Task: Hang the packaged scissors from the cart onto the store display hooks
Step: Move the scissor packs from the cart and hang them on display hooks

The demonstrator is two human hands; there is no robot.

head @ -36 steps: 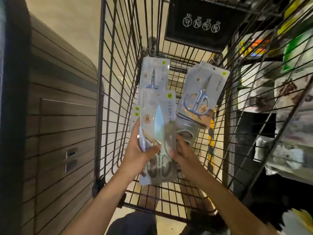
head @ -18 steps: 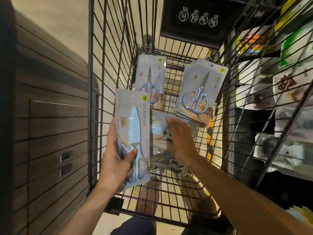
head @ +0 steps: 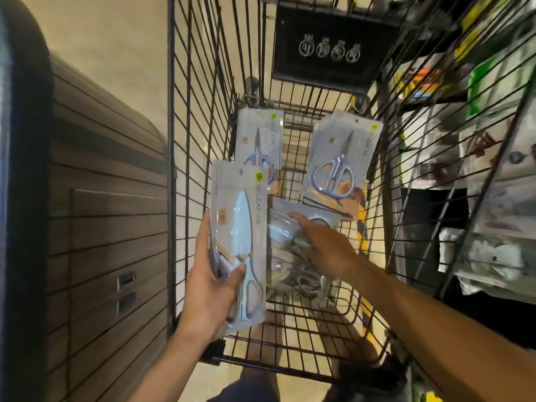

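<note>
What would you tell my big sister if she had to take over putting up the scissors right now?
Left hand: grips a pack of light-blue scissors, lifted above the cart.
Right hand: fingers laid on a loose pile of packs on the cart floor; whether it has pinched one cannot be told.
Also in the cart: a small-scissors pack at the far left and a stack of round-handled scissors packs at the far right.
Done: one pack picked up.
Left: no pack is seen hung yet; the display hooks are not in view. Carry the packs over and hang each one.
</note>
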